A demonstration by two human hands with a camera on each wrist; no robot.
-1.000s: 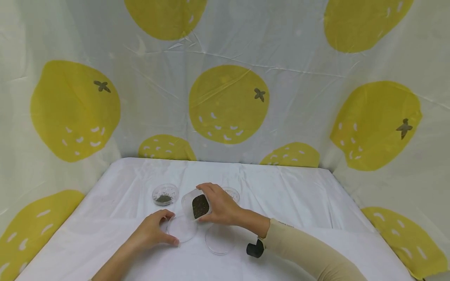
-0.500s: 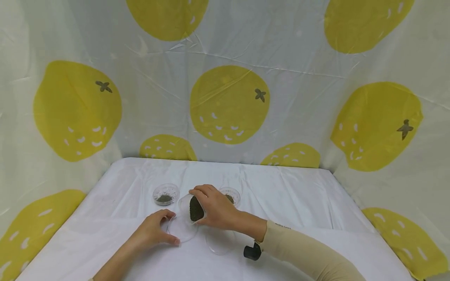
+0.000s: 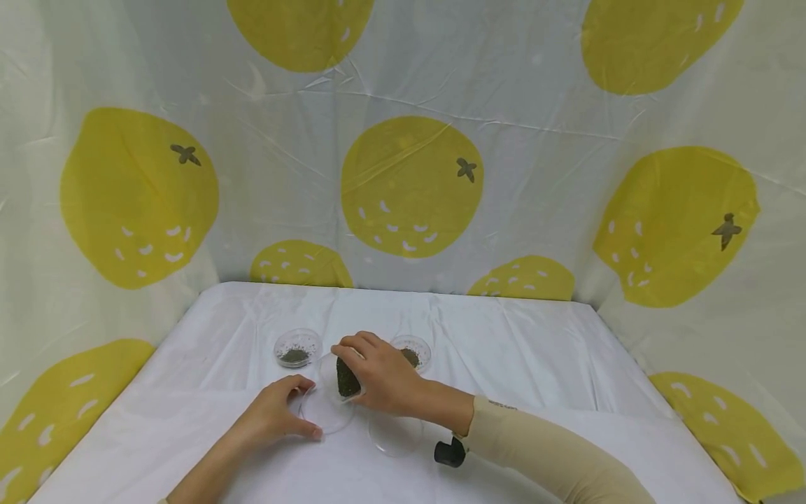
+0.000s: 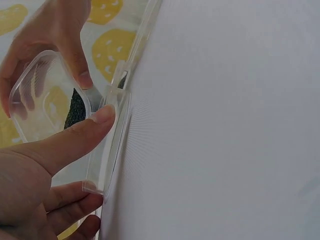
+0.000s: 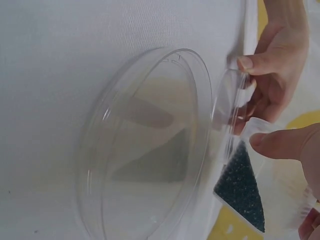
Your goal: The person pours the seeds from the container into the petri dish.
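Observation:
My left hand (image 3: 275, 413) holds a clear petri dish (image 3: 331, 421) on the white table by its rim; in the left wrist view the thumb (image 4: 85, 137) lies over it and fingers are beneath. My right hand (image 3: 389, 378) grips a clear plastic tub (image 3: 325, 371) tilted over that dish. Dark, soil-like grains (image 5: 242, 187) lie slanted along the tub's wall. I see no grains in the held dish. Beside it, nearer me and to the right, lies another clear dish (image 5: 150, 165), large in the right wrist view.
Behind the hands stand two petri dishes with dark grains: one at the left (image 3: 297, 350), one at the right (image 3: 420, 348), partly hidden by the right hand. A white cloth (image 3: 504, 350) covers the table. A lemon-print curtain (image 3: 283, 161) hangs around it.
My right hand has moved a little left with the tub and tipped it further. The right rear dish shows more from behind the hand. The left hand stays in place.

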